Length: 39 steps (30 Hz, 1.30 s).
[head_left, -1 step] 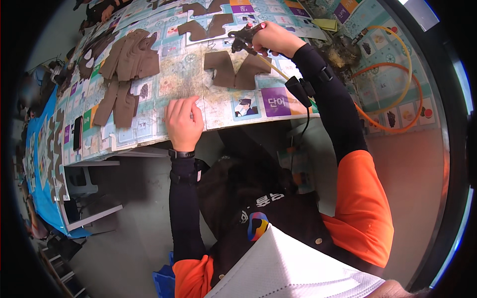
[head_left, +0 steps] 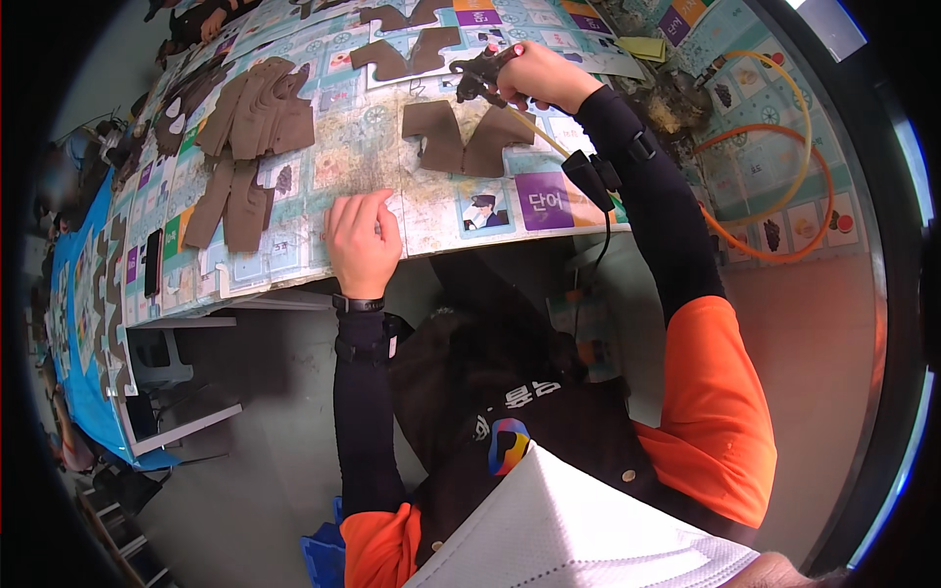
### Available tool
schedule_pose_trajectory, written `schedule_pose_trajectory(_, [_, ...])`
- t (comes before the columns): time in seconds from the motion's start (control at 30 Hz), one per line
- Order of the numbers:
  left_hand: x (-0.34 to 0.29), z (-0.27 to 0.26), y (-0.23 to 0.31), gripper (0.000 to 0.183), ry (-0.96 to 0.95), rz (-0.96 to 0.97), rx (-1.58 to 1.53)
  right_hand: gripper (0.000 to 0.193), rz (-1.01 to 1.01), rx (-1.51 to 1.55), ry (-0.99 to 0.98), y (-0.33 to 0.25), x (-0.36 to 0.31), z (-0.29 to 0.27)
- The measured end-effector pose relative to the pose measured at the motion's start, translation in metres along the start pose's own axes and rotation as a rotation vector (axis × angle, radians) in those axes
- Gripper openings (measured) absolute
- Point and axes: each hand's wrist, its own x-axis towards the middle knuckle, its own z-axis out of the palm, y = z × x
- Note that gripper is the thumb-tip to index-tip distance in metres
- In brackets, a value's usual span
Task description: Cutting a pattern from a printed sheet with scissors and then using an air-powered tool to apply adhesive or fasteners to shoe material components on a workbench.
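Observation:
My right hand [head_left: 549,80] is wrapped round a dark spray gun [head_left: 477,75], held above the far side of a brown V-shaped cut piece [head_left: 469,160] lying flat on the table. A thin yellowish hose [head_left: 541,132] runs from the gun beneath my wrist. My left hand [head_left: 363,240], loosely closed with curled fingers, rests at the table's near edge; nothing shows in it. Left of that hand lies a pile of overlapping brown pieces [head_left: 260,113], with more brown pieces [head_left: 233,208] below it. Beyond the gun, another brown V-shaped piece [head_left: 404,57] lies on a white sheet.
The table [head_left: 338,176] has a printed, stained cover. Orange and yellow hoses [head_left: 828,186] loop at the right, near a dirty, round, encrusted object [head_left: 676,103]. A phone [head_left: 153,263] lies at the left edge. Another person's hand [head_left: 211,24] shows at the far left.

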Motion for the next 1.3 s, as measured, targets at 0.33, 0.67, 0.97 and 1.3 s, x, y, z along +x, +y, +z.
schedule_pose_trajectory(0.33, [-0.001,0.002,-0.001,0.016,-0.011,-0.015,-0.004,0.018,-0.027,-0.038,0.026,0.000,0.001,0.002])
schedule_pose_trajectory(0.67, [-0.001,0.001,0.000,0.016,-0.020,-0.029,-0.007,0.016,-0.040,-0.025,-0.002,-0.002,-0.012,0.002])
schedule_pose_trajectory(0.97, [0.001,-0.002,0.003,0.015,-0.031,-0.035,0.003,0.014,-0.023,-0.019,0.021,0.000,-0.019,0.005])
schedule_pose_trajectory(1.3, [-0.001,-0.001,0.001,0.015,-0.035,-0.041,-0.002,0.009,-0.003,-0.036,-0.010,-0.006,-0.032,0.007])
